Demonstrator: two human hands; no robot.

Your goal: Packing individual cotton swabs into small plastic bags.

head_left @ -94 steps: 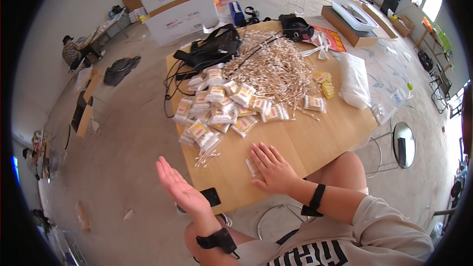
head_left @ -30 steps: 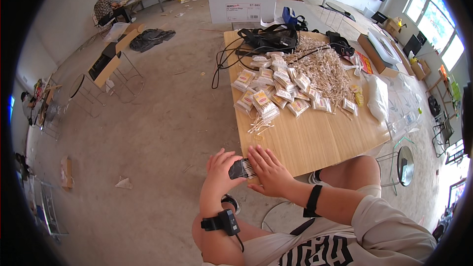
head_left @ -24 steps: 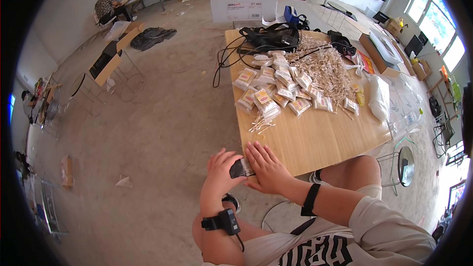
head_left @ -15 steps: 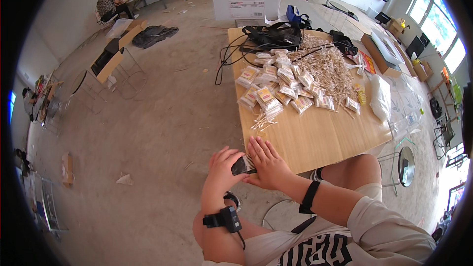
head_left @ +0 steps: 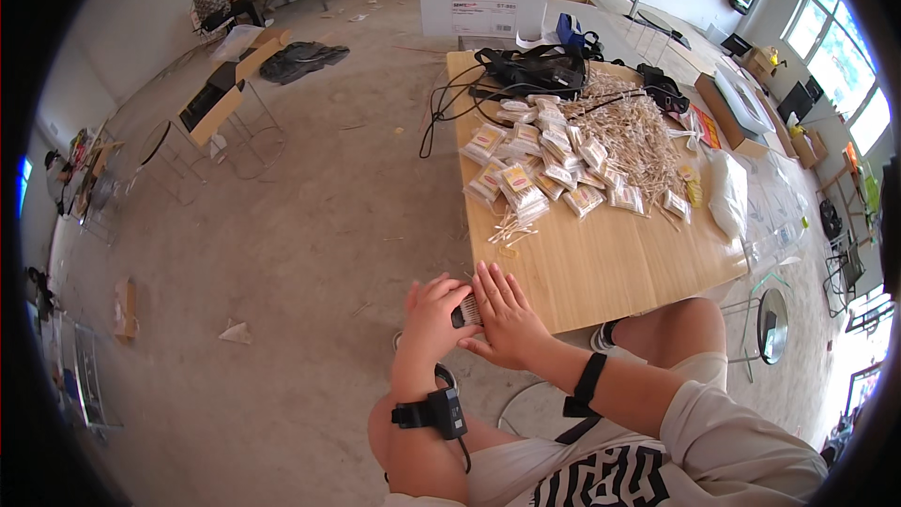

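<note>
Down at the near-left corner of the table (head_left: 619, 268): apparently evening up a short row of swabs (head_left: 471, 308), mostly hidden from view. Resting the right hand (head_left: 509, 327) flat over them, unclenched; curving the left hand (head_left: 434, 314) around a dark item (head_left: 459, 316) at that same corner, narrow in the grip, but cannot tell how tight. Next, probably calls for steady, gentle pressure from both sides, keeping everything parallel.
</note>
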